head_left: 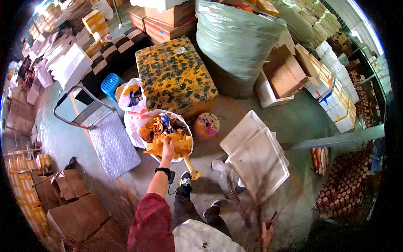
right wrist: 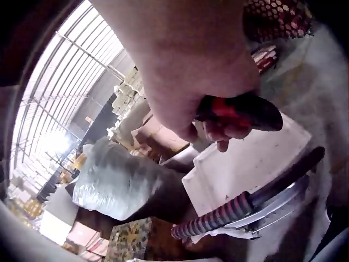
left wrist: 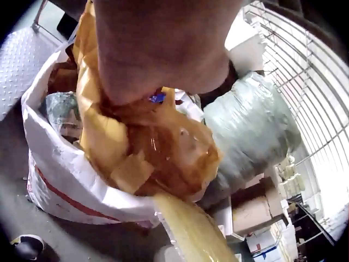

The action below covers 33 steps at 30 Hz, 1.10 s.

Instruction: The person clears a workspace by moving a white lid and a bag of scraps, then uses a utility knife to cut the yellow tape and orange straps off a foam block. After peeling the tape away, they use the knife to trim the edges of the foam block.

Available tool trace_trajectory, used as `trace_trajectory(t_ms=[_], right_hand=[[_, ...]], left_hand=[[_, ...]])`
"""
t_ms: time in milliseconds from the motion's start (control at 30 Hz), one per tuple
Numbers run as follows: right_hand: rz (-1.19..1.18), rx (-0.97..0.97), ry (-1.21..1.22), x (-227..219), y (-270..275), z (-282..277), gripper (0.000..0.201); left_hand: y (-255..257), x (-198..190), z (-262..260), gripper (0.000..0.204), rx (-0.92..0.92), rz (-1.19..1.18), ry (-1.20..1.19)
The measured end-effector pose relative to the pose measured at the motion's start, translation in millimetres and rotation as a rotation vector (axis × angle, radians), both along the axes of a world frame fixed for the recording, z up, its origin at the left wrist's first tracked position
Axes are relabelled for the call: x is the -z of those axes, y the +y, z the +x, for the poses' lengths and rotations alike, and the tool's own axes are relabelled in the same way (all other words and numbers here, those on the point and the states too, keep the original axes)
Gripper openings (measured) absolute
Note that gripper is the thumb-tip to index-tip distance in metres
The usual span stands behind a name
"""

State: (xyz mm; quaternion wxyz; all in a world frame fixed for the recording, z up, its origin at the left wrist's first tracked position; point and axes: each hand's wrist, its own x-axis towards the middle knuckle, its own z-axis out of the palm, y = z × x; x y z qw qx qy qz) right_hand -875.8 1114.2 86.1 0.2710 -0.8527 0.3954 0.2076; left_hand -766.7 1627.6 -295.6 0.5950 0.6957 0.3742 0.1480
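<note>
My left hand [head_left: 167,147] reaches down into a white bag [head_left: 133,126] filled with crumpled yellow plastic film and other scraps. It touches the yellow film [left wrist: 158,153]; its fingers are hidden in the left wrist view, and I cannot tell whether they grip the film. A translucent yellow strip [left wrist: 193,229] hangs over the bag's rim. Low at the right of the head view, my right hand [head_left: 267,235] holds a slim red-and-black handled tool [right wrist: 240,113], fingers curled round it. Below that hand in the right wrist view lies a ridged red-and-black grip [right wrist: 212,218].
White foam lids [head_left: 260,155] are stacked right of my feet. A taped yellow-and-black box [head_left: 174,75] and a large pale green sack [head_left: 237,42] stand ahead. To the left is a flat trolley [head_left: 113,143]; a tape roll [head_left: 207,125] sits beside the bag.
</note>
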Motion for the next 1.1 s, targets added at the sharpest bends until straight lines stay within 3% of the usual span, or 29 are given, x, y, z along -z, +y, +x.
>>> trace_trajectory(t_ms=[33,100,133,200,233,300,333,433,467,533,600,633,700,767,833,900,933,1000,1033,1100], right_hand=[[-0.022,-0.042,0.001,12,-15,-8,0.042],[-0.064,-0.121,-0.002,67,-65,-30,0.047],[-0.128,-0.225,0.095,77,-83,-33,0.041],[-0.043,-0.211,-0.155,104,-98,-56,0.035],[-0.003,-0.207,-0.280,106,-95,-62,0.032],[0.075,-0.110,-0.298,91,-80,-66,0.027],[0.114,-0.064,-0.305,82,-71,-67,0.025],[0.177,0.073,-0.413,84,-73,-79,0.029],[0.161,0.082,-0.422,103,-94,-91,0.030],[0.130,0.104,-0.430,149,-139,-123,0.033],[-0.128,0.146,-0.311,124,-117,-127,0.033],[-0.257,0.160,-0.252,111,-113,-127,0.034],[0.005,0.152,-0.309,128,-161,-147,0.034],[0.177,0.217,-0.390,147,-200,-173,0.033],[0.256,0.358,-0.496,165,-226,-204,0.032],[0.266,0.366,-0.295,128,-240,-212,0.031],[0.264,0.370,-0.189,111,-259,-223,0.030],[0.246,0.299,-0.535,183,-314,-267,0.020],[0.197,0.296,-0.713,207,-341,-301,0.016],[0.378,0.573,-0.546,130,-356,-309,0.018]], left_hand=[[-2,-13,-6,0.039,0.017,0.376,0.146],[-11,-50,-16,0.040,0.047,0.537,0.278],[-19,-63,-22,0.040,0.025,0.678,0.310],[-32,-84,-30,0.041,-0.027,0.964,0.369],[-33,-89,-31,0.043,-0.033,0.935,0.399],[-34,-97,-33,0.047,-0.045,0.877,0.463],[-29,-89,-34,0.048,-0.005,0.762,0.328],[-19,-93,-19,0.045,0.158,0.192,0.498],[-17,-61,-18,0.041,0.159,0.181,0.431],[-10,-26,-20,0.040,0.430,0.327,0.379],[-14,1,-13,0.041,0.458,0.316,0.433],[-21,-23,-16,0.044,0.350,0.154,0.415],[-48,-78,-29,0.042,0.205,0.373,0.397],[-80,-120,-50,0.039,0.131,0.211,0.406],[-110,-118,-76,0.037,0.097,0.102,0.401],[-134,-73,-100,0.035,0.101,0.037,0.377],[-179,-130,-117,0.037,0.043,0.017,0.395],[-215,-107,-152,0.035,0.262,0.575,0.422],[-263,-154,-163,0.030,0.235,0.385,0.342],[-352,-201,-166,0.030,0.316,0.223,0.081]])
